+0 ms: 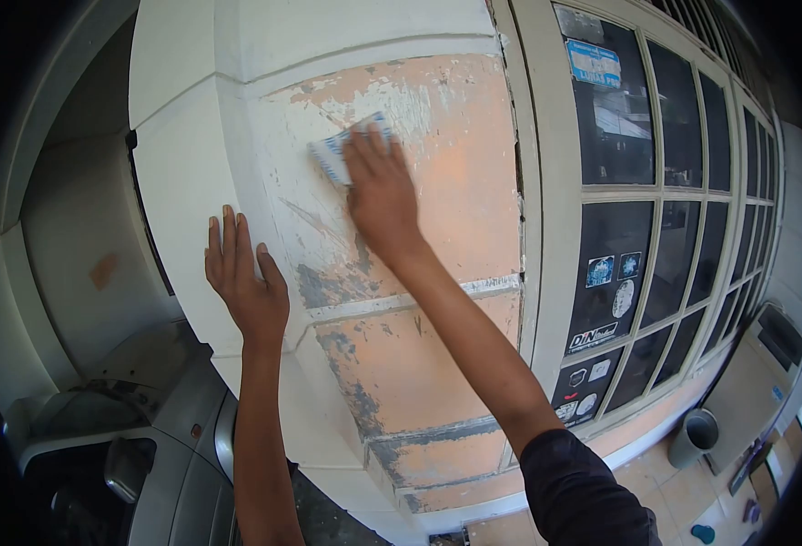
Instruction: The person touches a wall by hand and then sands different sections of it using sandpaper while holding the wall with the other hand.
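Note:
My right hand [381, 187] presses a folded piece of sandpaper [330, 160], white with blue printing on its back, against the wall panel [460, 182]. Slight blur shows around the fingers and the sheet. Peach paint, white patches and grey scraped spots cover this panel. My left hand [248, 280] rests with fingers stretched on the white pillar face [178, 164], to the left of the panel, holding nothing. The sheet's underside is hidden against the wall.
A paned window [619, 237] with stickers borders the panel on the right. At lower left stands a grey vehicle [173, 437]. A grey bin [695, 439] is on the tiled floor at lower right, near a pale cabinet-like object [746, 387].

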Action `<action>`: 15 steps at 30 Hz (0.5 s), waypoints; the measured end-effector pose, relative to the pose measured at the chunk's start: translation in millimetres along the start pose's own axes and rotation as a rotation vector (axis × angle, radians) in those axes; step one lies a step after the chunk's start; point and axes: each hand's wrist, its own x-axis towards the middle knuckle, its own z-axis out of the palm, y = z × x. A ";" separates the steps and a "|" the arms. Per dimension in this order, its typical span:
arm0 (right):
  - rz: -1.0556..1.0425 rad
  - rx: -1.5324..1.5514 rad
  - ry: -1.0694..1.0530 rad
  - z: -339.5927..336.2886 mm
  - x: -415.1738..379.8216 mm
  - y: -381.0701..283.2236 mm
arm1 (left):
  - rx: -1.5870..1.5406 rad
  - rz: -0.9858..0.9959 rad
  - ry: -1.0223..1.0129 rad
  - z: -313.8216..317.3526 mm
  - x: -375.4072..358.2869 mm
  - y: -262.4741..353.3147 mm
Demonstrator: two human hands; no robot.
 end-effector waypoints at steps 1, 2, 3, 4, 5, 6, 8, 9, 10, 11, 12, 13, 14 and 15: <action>0.056 -0.086 0.015 -24.7 -12.2 22.8 | 0.003 -0.008 -0.002 0.3 -1.2 0.6; 0.125 -0.154 0.040 -49.6 -24.5 46.3 | 0.008 -0.017 0.002 1.4 -1.6 1.9; 0.228 -0.189 0.078 -66.7 -37.8 67.2 | 0.017 -0.029 0.009 2.7 -0.9 2.0; 0.294 -0.188 0.112 -79.6 -44.2 74.4 | 0.023 -0.031 0.015 3.4 -0.1 1.6; 0.285 -0.167 0.125 -72.8 -46.5 73.3 | 0.030 -0.034 0.010 3.0 -0.7 2.1; 0.280 -0.147 0.140 -61.6 -44.0 64.0 | 0.034 -0.033 0.001 2.7 -1.2 2.8; 0.264 -0.063 0.138 -31.7 -28.6 24.3 | 0.022 -0.025 0.007 3.0 -1.3 2.7; 0.229 0.010 0.114 -8.4 -20.5 1.1 | 0.014 -0.018 0.013 2.7 -1.0 2.3; 0.181 0.075 0.086 11.9 -13.1 -23.1 | 0.009 -0.015 0.008 1.7 -1.4 2.1; 0.154 0.133 0.050 30.4 -8.8 -44.8 | 0.004 -0.010 0.007 0.7 -1.2 1.6; 0.134 0.178 0.061 42.5 -6.8 -61.2 | -0.003 -0.004 0.010 0.6 0.0 1.5; 0.128 0.185 0.070 44.4 -6.5 -63.2 | -0.005 -0.002 0.013 0.4 1.3 1.5; 0.122 0.175 0.046 40.9 -10.2 -56.0 | -0.007 0.000 0.014 0.2 1.6 1.3; 0.119 0.166 0.020 29.8 -14.6 -46.0 | -0.008 0.001 0.011 -0.1 1.0 1.1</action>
